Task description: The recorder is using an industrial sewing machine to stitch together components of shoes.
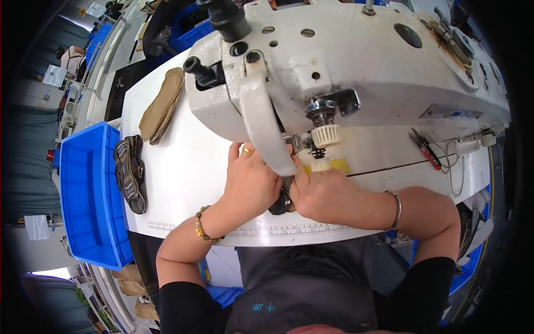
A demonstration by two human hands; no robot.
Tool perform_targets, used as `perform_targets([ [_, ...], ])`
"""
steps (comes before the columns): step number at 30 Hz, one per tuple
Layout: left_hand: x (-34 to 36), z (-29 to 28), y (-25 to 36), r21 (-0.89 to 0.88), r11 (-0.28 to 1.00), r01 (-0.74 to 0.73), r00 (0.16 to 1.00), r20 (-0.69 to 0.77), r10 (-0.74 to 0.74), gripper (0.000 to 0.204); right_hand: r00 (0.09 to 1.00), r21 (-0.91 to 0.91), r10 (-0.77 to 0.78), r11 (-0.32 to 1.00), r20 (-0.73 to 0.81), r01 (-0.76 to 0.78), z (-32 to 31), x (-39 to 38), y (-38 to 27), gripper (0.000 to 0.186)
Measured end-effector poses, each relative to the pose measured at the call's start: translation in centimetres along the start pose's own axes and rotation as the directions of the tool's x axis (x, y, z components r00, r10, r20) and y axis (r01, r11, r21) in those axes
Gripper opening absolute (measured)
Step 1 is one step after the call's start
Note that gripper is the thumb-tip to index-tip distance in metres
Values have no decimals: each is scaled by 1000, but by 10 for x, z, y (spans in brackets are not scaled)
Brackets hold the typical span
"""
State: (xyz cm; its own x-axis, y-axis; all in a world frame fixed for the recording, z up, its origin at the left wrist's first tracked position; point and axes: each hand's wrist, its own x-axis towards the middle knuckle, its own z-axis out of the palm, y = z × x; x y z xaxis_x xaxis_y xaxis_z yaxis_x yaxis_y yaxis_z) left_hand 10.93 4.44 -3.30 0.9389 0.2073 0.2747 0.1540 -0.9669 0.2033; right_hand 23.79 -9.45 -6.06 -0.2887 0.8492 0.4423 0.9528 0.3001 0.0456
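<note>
A white sewing machine (367,72) stands over the table, its needle area partly hidden by a pale lever and by my fingers. Between my hands, below that lever, a dark fabric piece (282,205) shows only in part. My left hand (250,178), with a ring and a beaded bracelet, grips it from the left with bent fingers. From the right, my right hand (324,195) pinches the same piece close to the presser foot (300,143). Most fingertips are hidden under the machine head.
Brown fabric pieces (162,106) lie stacked at the table's far left, with a dark striped bundle (130,173) nearer. A blue bin (89,195) stands beyond the left edge. Red-handled thread snips (427,150) rest at right. A ruler strip (250,229) follows the front edge.
</note>
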Motion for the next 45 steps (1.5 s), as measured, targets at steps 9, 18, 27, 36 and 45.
perform_targets([
  [9,-14,-6,7,6,996,-86,995,-46,87,25,992,-72,-117,990,47,121,-16,-5,-18,26],
  [18,-8,-7,3,-16,993,-115,993,-17,115,24,993,-50,-112,992,26,113,-13,-5,-18,27],
  [27,6,6,-22,-9,999,-50,999,-7,50,21,999,-45,-35,998,2,35,2,1,-1,10],
  [36,-6,-37,7,26,995,-98,992,-74,100,37,997,52,14,999,-81,-10,6,1,5,10],
  [45,-19,-27,11,275,953,-124,992,1,129,43,1000,-27,-17,999,19,18,0,-2,-3,11],
])
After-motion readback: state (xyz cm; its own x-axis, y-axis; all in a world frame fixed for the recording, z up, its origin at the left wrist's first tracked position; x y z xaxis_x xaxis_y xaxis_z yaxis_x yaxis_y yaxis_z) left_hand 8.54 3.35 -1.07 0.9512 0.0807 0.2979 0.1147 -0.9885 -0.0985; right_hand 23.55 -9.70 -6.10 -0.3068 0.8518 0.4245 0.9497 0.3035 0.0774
